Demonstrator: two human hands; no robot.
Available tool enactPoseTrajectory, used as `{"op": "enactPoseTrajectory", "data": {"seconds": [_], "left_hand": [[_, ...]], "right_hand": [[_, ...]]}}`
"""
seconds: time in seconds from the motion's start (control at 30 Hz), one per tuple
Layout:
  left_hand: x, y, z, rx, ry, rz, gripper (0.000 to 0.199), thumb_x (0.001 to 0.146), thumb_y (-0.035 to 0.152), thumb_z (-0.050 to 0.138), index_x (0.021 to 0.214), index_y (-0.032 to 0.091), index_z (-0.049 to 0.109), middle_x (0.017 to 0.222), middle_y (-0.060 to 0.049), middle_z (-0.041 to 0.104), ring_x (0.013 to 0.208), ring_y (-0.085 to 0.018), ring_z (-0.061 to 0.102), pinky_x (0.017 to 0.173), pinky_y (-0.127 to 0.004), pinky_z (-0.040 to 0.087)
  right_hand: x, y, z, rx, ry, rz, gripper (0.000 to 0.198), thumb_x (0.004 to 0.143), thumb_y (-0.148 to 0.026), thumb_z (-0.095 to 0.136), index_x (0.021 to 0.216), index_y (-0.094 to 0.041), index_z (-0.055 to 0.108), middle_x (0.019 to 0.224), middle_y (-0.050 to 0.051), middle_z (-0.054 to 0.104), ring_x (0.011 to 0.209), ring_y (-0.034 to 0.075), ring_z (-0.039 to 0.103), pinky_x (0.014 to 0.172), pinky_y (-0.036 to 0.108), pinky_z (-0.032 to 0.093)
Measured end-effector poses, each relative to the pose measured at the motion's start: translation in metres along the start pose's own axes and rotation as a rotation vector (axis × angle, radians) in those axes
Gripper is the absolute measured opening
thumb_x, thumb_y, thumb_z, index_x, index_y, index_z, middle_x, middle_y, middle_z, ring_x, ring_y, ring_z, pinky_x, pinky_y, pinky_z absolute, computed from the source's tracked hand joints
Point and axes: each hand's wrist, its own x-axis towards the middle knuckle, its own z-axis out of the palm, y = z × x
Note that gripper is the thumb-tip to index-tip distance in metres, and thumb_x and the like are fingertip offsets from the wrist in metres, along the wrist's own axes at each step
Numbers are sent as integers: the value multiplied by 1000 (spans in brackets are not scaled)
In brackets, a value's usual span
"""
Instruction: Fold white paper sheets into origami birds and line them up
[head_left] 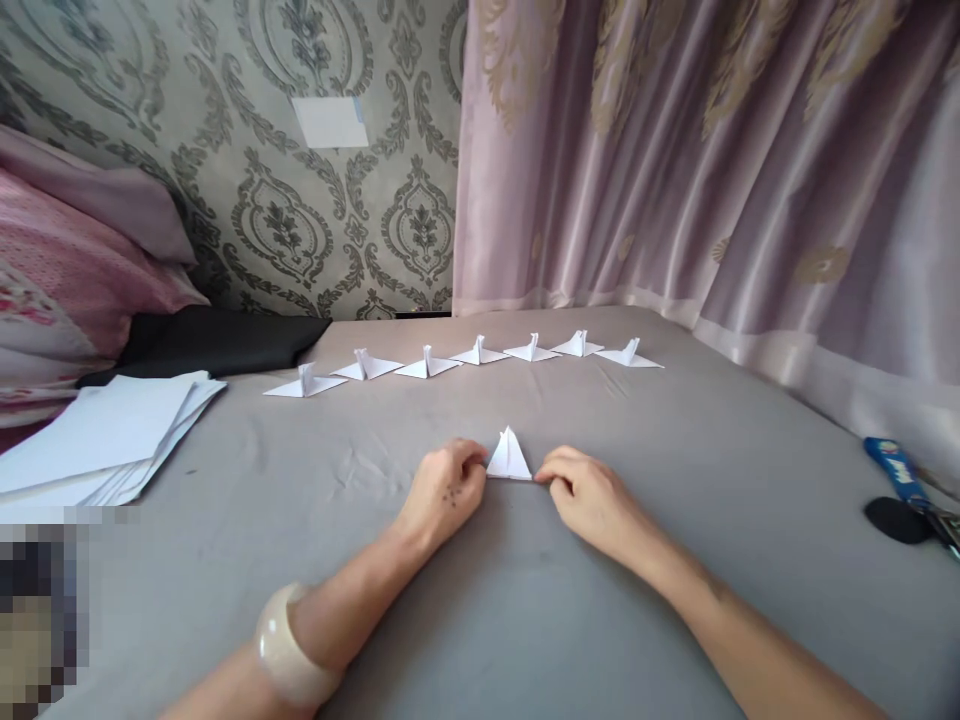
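Note:
A small folded white paper piece (509, 458), triangular with a pointed top, stands on the grey sheet in front of me. My left hand (448, 487) has its fingers curled closed at the paper's left corner. At the opposite corner, my right hand (583, 492) pinches with thumb and forefinger; the fingertips partly hide the contact. Beyond both hands, several folded paper figures (427, 364) form a curved row, each with flat pointed wings and an upright middle fold.
A stack of white paper sheets (97, 435) lies at the left, by a black cloth (217, 340). Pink bedding (82, 215) is heaped behind it. At the right edge are a blue packet (896, 470) and a black round object (896, 521). Curtains (600, 180) hang behind.

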Motion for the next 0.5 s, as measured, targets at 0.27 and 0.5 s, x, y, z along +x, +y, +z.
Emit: {"op": "enactPoseTrajectory", "data": {"seconds": [0.27,0.5], "left_hand": [[9,-9,-2,-305,-59,-100,23,85,33,50,91,15,63,75,-2,68,70,-15,61,65,-26,47],[6,-13,2,-228,-114,68,24,82,40,60,92,18,57,80,0,60,66,-12,54,62,-24,45]], "right_hand": [[46,7,3,373,-32,237,26,79,-43,56,88,-18,56,77,2,63,59,11,58,45,20,39],[27,-3,13,143,-25,139,36,67,-52,68,84,-23,54,77,-3,57,64,13,52,58,26,40]]}}
